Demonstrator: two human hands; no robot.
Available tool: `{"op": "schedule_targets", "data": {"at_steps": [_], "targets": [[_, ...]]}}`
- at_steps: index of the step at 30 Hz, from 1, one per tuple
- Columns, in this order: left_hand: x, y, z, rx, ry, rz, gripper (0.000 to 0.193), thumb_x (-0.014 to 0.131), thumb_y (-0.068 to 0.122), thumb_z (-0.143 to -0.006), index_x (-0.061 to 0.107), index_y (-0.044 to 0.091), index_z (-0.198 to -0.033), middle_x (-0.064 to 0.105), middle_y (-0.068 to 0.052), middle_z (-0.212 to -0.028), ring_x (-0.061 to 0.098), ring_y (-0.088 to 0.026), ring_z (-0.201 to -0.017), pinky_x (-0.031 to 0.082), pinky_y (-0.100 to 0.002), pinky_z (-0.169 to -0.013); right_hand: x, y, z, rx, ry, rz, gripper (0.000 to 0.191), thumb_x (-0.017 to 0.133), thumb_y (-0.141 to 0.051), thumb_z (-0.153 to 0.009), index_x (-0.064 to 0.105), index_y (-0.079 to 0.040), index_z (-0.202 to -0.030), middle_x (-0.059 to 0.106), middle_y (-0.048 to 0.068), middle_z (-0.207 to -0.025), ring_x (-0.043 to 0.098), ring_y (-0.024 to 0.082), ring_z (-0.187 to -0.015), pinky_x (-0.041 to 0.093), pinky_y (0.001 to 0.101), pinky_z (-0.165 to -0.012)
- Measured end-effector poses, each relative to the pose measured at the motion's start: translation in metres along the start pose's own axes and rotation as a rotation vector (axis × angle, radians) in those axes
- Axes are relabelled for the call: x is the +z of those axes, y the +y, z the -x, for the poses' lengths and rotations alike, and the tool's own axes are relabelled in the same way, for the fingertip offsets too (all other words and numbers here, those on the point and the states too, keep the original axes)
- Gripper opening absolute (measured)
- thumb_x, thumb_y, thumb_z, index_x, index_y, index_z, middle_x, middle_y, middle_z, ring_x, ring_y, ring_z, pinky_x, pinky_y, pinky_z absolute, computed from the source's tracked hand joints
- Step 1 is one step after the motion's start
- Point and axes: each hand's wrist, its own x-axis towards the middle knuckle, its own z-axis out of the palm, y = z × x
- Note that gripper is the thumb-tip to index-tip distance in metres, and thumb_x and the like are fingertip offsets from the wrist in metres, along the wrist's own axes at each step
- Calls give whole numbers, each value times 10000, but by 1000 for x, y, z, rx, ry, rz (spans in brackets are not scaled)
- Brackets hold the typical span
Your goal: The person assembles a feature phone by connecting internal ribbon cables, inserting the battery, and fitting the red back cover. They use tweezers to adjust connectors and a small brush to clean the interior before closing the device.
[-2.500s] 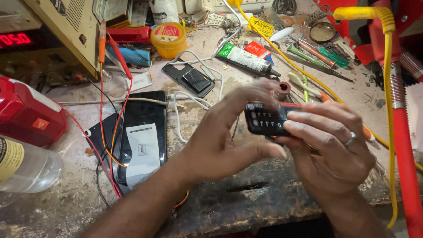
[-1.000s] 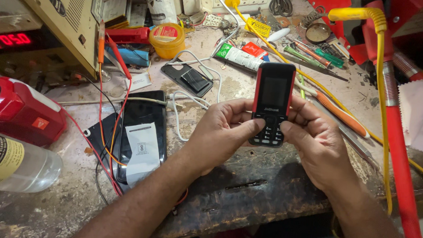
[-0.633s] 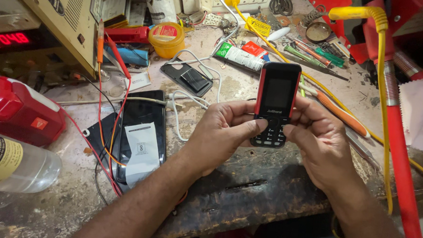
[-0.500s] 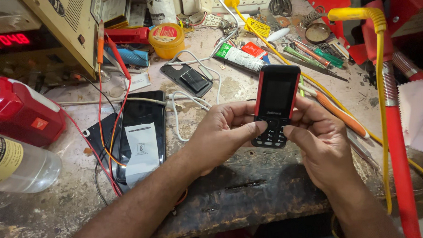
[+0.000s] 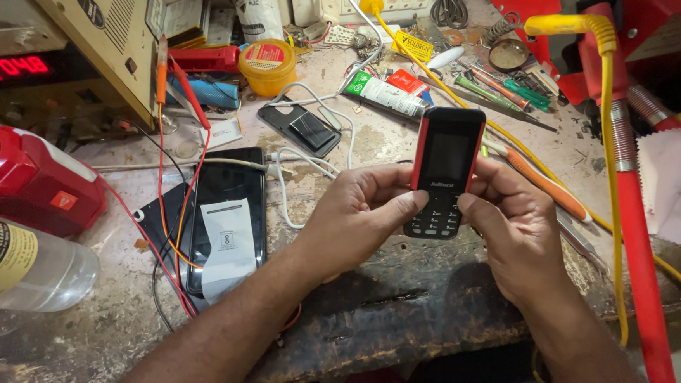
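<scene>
While both thumbs rest on its keypad, left hand [image 5: 359,216] and right hand [image 5: 509,227] fingers clasp the keypad phone [image 5: 442,170] upright.

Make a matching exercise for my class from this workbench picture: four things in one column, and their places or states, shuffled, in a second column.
Things:
1. keypad phone
2. smartphone
3. yellow tub
4. plastic bottle

Places or states:
A. lying on its side at the bench's left edge
B. flat on the bench, white paper slip on its screen
C. held upright between left hand and right hand
D. standing at the back, red label on its lid

Pairs: 1-C, 2-B, 3-D, 4-A
</scene>
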Motion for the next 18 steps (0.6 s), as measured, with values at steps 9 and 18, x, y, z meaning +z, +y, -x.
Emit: {"op": "schedule_targets", "data": {"at_steps": [9,18], "targets": [[-2,0,-3,-3,76,8,616,744,99,-916,499,-1,-1473,719,-87,-1089,700,-98,-914,573,-222,-782,7,-10,0,21,-79,-67,625,613,107,-877,484,46,-1486,679,79,-1166,651,82,-1033,548,226,-877],[-2,5,4,219,92,-137,1032,812,57,-839,155,178,-1625,548,-98,-1342,675,-165,-1153,624,-310,-922,11,-11,8,-151,-75,319,573,732,63,-866,612,44,-1426,655,82,-1083,619,113,-1002,529,255,-896]]}}
